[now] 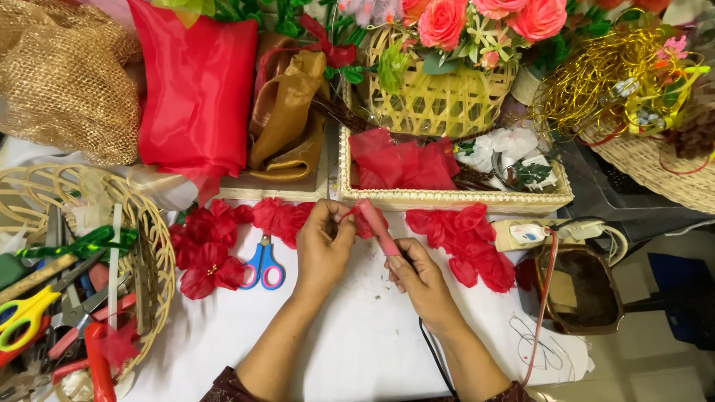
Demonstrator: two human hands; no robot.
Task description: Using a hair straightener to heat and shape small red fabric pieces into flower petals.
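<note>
Leftmost, a wicker basket (153,246) of tools, yellow scissors (22,316) inside. Red fabric flowers (205,253) lie on the white table (357,335), blue scissors (263,264) just right of them. Left hand (324,246) at centre, fingers curled, pinching a red petal (366,222) at its left edge. Right hand (417,279) closed round a pink glue gun (380,229); the nozzle end points up-left and touches the petal, just beside the left fingertips. Black cord (432,353) trails toward the body. More red petals (465,242) to the right. A power strip (536,232) sits farther right.
</note>
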